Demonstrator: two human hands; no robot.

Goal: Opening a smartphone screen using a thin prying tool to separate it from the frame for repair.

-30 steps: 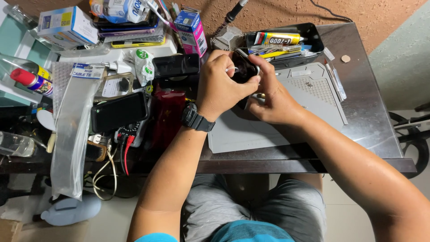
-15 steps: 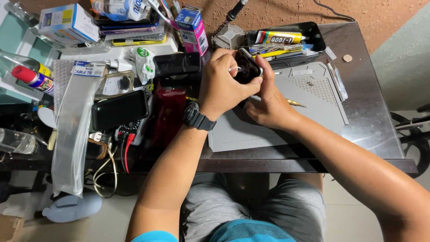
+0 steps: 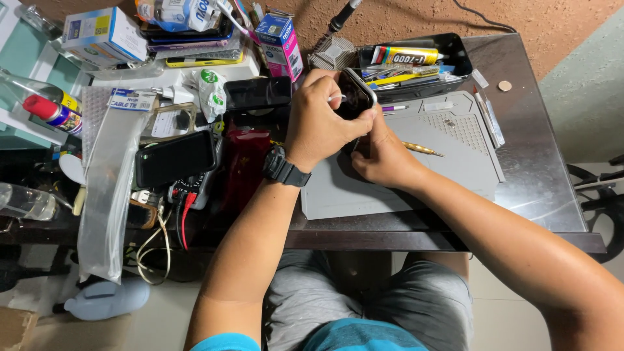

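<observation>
My left hand (image 3: 320, 123), with a black wristwatch (image 3: 283, 168) on the wrist, grips a small dark phone-like device (image 3: 355, 95) from the left, fingers curled around its edge. From below and to the right, my right hand (image 3: 383, 156) cups the same device. Both hands hold it tilted above a grey work mat (image 3: 448, 146) on the dark table. A thin gold-coloured tool (image 3: 422, 149) lies on the mat just right of my right hand.
A black tray (image 3: 459, 53) with a glue tube and pens stands behind the mat. Left of my hands lie black phones (image 3: 175, 157), a dark red object (image 3: 244, 166), cables, boxes, a spray can (image 3: 52, 112) and a plastic bag (image 3: 107, 195). A coin (image 3: 505, 85) lies far right.
Both hands have stayed on the device, shifting it slightly and tilting it. The gold-coloured tool now shows more fully on the mat beside my right hand.
</observation>
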